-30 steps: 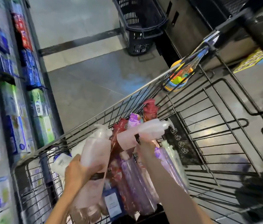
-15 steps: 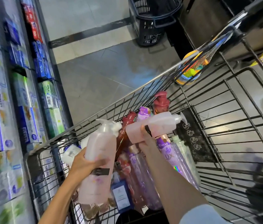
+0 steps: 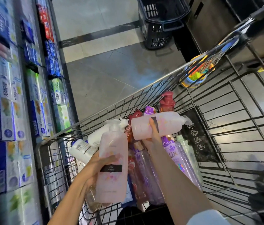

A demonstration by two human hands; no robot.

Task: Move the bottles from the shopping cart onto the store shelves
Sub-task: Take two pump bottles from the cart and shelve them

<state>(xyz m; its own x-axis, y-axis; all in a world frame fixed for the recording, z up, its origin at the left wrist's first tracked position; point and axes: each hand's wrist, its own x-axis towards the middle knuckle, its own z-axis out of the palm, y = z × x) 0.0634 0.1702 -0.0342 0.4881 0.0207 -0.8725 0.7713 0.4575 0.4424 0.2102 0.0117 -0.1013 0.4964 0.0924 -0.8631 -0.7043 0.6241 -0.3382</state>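
While both hands hover over the shopping cart [image 3: 144, 88], each grips its own pink pump bottle. L hand [image 3: 95, 166] wraps fingers & thumb round the mid body of the upright pink bottle [image 3: 113, 166], thumb lying just above its black label strip; pump head points away from the wrist, toward the cart's far rim. R hand [image 3: 152, 135] clasps the sideways pink bottle [image 3: 157, 125] from below, one fingertip showing over the top by a black label; that bottle lies roughly level, pump nozzle pointing away to the R of the hand, base toward the L hand's bottle. The 2 held bottles are near each other but not touching, as far as I can tell.

Under & between the hands, more bottles stand packed in the cart: purple bottles [image 3: 176, 159] just below the R wrist, red bottles [image 3: 167, 103] beyond the R hand's bottle, white bottles [image 3: 82, 148] just beyond the L hand's knuckles. Well L of the L hand run store shelves [image 3: 35, 88] stacked w/ boxed goods [image 3: 8, 120], blurred. Far beyond the hands a dark plastic basket [image 3: 159, 25] sits on the tiled floor [image 3: 105, 69]. A mesh bag of coloured toys [image 3: 196, 73] hangs at the cart's far corner, up & R of the R hand.
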